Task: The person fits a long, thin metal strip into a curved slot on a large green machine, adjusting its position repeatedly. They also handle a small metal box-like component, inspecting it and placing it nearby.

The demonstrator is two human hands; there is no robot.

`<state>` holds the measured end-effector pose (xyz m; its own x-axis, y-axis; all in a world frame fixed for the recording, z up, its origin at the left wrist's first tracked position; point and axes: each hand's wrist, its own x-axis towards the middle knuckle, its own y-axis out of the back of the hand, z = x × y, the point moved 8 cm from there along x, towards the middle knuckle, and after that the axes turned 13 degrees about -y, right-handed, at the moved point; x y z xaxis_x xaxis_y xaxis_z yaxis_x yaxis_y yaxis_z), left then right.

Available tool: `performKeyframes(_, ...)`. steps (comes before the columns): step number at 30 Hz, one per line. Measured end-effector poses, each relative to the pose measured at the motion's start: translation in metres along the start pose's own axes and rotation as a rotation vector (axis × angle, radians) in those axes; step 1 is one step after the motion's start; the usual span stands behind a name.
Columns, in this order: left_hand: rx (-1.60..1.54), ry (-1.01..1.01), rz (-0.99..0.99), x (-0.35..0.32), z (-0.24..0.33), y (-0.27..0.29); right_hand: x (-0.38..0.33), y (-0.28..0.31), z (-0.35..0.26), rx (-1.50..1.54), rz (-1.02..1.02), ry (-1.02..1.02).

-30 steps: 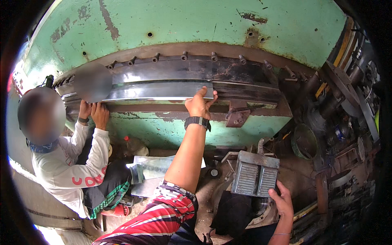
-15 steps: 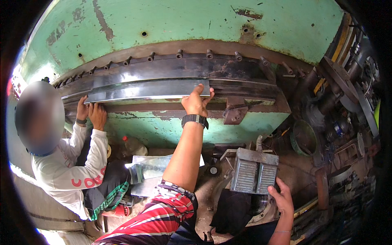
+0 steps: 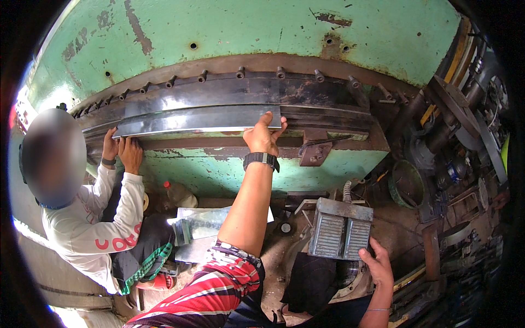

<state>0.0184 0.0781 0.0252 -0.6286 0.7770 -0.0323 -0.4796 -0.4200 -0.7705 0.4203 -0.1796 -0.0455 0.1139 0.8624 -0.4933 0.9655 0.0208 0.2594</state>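
There is one view, from the left one of two fisheye cameras on the wearer's head. It faces forward and steeply down, above the left forearm (image 3: 247, 213), entering at seven o'clock, and the right forearm (image 3: 378, 307), at five. The machine (image 3: 240, 33) is near and fills twelve o'clock; the left hand (image 3: 263, 138) lies close to the dial's centre. At four, the pedal (image 3: 328, 232) is seen from above. Straight edges bend toward the dark round rim.
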Motion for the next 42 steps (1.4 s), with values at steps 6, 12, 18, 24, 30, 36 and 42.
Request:
performKeyframes(6,0.009,-0.003,-0.018,-0.001,0.002,-0.002,-0.005,-0.007,-0.013,0.026,-0.053,0.005)
performKeyframes(12,-0.005,0.010,-0.016,-0.001,0.001,-0.002,-0.006,-0.007,-0.014,0.024,-0.025,0.023)
performKeyframes(18,0.007,0.003,0.000,0.000,0.000,-0.001,-0.007,-0.007,-0.014,0.010,-0.045,-0.001)
performKeyframes(24,0.005,0.004,-0.003,-0.001,0.000,-0.002,0.004,0.003,0.007,0.010,-0.005,-0.006)
performKeyframes(30,0.005,-0.001,-0.004,-0.001,0.002,-0.002,-0.004,-0.004,-0.008,0.037,-0.044,-0.021)
performKeyframes(36,0.005,0.008,0.001,-0.002,0.003,-0.003,-0.005,-0.005,-0.009,0.050,-0.052,-0.029)
performKeyframes(42,0.000,0.004,-0.005,-0.001,0.001,-0.002,-0.004,-0.003,-0.008,0.011,-0.027,-0.011)
